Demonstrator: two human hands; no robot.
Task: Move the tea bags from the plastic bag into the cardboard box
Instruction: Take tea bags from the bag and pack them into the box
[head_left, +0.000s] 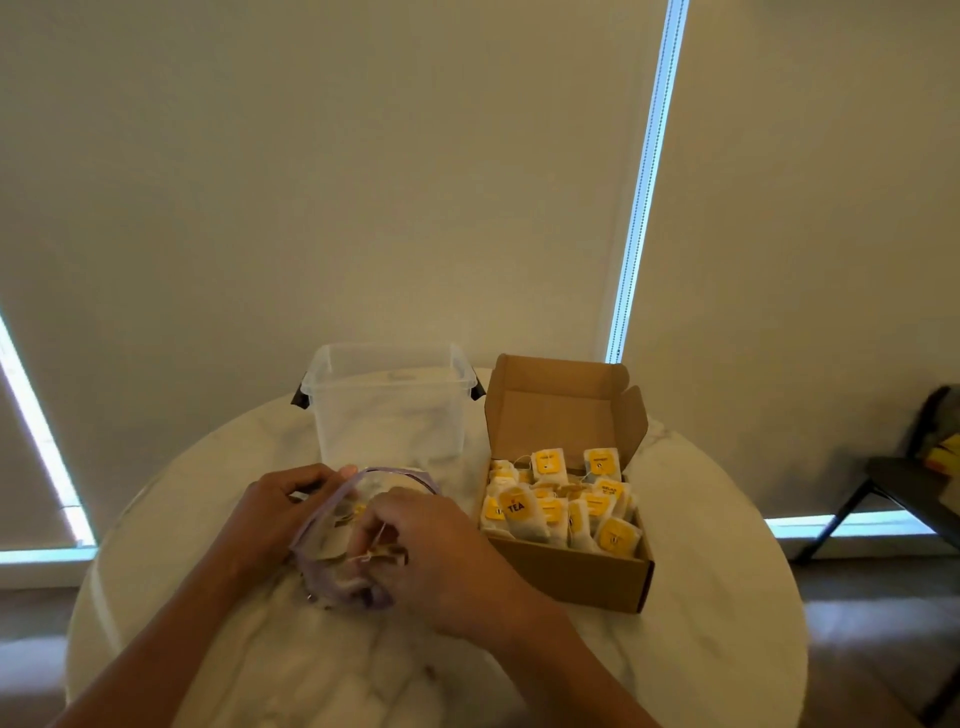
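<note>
The round marbled counter (727, 597) carries everything; clock positions are read on its top, with 6 o'clock nearest the person. Off the counter, out past 3 o'clock, a dark chair (904, 483) stands on the floor.

At 12 o'clock, close to the far edge, a clear plastic tub (389, 410) stands upright with no lid on it and a dark latch at each end. The marble shows through its walls.

At 2 o'clock, just beside the tub but apart from it, sits the cardboard box (571, 577), its lid flap standing up at the back. It is packed with tea bags (561, 512), pale sachets with yellow tags, most standing on edge in loose rows and reaching the rim.

Just toward 10 o'clock of centre lies the plastic bag (322, 540), see-through with a purple zip rim, its mouth pulled wide open. A few pale sachets show dimly through the film.

The left hand (275, 512), on the bag's 9 o'clock side, pinches the rim between thumb and fingers. The right hand (441, 556), at the bag's 3 o'clock side, has its curled fingers at the mouth, pinching a tea bag (382, 553) with its string. The hands are close together, with the open mouth between them.
</note>
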